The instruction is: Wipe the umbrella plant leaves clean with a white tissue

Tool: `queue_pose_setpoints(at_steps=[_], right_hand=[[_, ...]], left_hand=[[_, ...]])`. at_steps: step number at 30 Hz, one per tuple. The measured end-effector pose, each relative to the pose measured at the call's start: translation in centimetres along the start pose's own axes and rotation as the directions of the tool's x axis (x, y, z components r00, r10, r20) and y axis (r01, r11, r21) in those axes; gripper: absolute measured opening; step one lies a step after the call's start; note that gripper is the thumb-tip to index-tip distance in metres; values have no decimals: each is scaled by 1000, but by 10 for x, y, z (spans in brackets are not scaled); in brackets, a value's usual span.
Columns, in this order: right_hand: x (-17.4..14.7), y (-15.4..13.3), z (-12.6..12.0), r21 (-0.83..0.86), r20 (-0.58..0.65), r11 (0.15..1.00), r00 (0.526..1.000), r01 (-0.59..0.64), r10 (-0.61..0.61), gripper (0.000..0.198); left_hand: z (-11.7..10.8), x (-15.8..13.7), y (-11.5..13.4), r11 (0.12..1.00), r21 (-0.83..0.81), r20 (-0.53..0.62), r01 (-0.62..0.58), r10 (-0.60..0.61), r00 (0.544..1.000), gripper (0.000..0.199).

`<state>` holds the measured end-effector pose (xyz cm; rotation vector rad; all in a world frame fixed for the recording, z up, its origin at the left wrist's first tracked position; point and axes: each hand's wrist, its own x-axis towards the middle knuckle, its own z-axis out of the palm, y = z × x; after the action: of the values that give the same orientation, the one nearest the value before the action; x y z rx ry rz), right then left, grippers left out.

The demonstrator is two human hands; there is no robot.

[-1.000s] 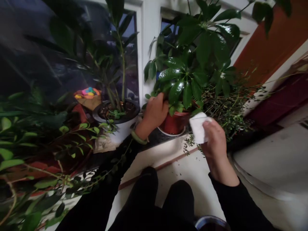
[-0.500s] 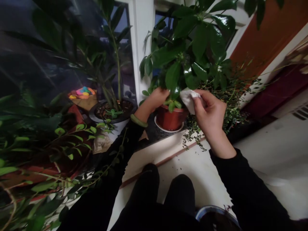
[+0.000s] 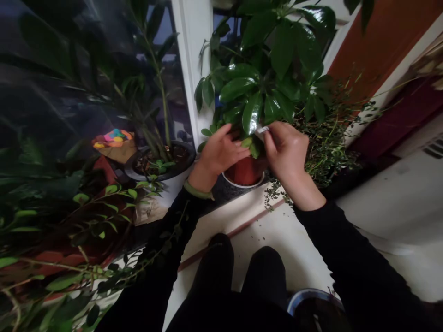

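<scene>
A glossy potted plant (image 3: pixel 252 110) grows from a reddish-brown pot (image 3: pixel 244 171) on a white saucer at the window. My left hand (image 3: pixel 223 152) is open, fingers spread beside the low light-green leaves (image 3: pixel 252 146) above the pot rim. My right hand (image 3: pixel 289 147) pinches a crumpled white tissue (image 3: pixel 262 131), most of it hidden by the fingers. The tissue is at the tip of a shiny hanging leaf (image 3: pixel 252 113); whether it touches the leaf I cannot tell.
Left of my arm stands another tall plant in a grey-white pot (image 3: pixel 173 184), with a holder of colourful pieces (image 3: pixel 116 143) behind. Trailing leafy stems (image 3: pixel 114 203) cross near my left sleeve. A small-leaved bush (image 3: pixel 332 143) grows at right. A blue-rimmed pot (image 3: pixel 294 302) is by my legs.
My left hand has moved down and spread its fingers. My right hand has moved left with the tissue, which now shows less. The glossy leaves have shifted.
</scene>
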<state>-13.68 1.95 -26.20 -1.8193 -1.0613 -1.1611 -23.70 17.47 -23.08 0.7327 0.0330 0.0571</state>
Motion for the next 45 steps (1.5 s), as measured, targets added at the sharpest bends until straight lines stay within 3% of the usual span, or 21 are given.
queue_pose_setpoints(at_steps=[5,10,13,19,23,26,29,34,37,41,45], right_hand=[[2,-4,7,-66,121,998,992,-11,19,19],[-12,-13,15,-4,270,1000,963,11,-9,23],[-22,-26,13,20,267,1000,964,-16,10,27],[-20,-35,-10,263,164,961,986,-86,44,36],[-1,-11,-9,146,65,981,991,-126,118,33],[2,-2,6,48,129,995,988,-89,82,28],[-7,-13,19,4,160,999,986,-51,50,27],[-21,-39,10,155,178,988,984,-13,-15,30],[-16,-35,-4,257,174,965,985,-45,0,30],[-5,-10,-7,115,71,990,995,-82,75,30],[-12,-1,6,-3,175,1000,985,9,-8,31]], left_hand=[[0,1,-1,999,-47,47,5,-3,999,46],[-4,-1,-3,999,2,158,-35,35,987,59],[-2,-4,-6,994,65,150,-88,78,986,68],[0,-5,-8,968,194,123,-159,137,983,74],[0,-3,-7,962,236,76,-137,122,990,73],[0,-2,-7,946,294,45,-138,131,990,73],[0,-3,-8,930,329,22,-164,166,986,72],[2,-6,-10,939,277,72,-205,192,979,71],[3,-7,-10,945,263,29,-197,196,980,70],[2,-6,-9,940,307,4,-152,158,987,76],[-1,-6,-10,935,302,12,-186,191,981,72]])
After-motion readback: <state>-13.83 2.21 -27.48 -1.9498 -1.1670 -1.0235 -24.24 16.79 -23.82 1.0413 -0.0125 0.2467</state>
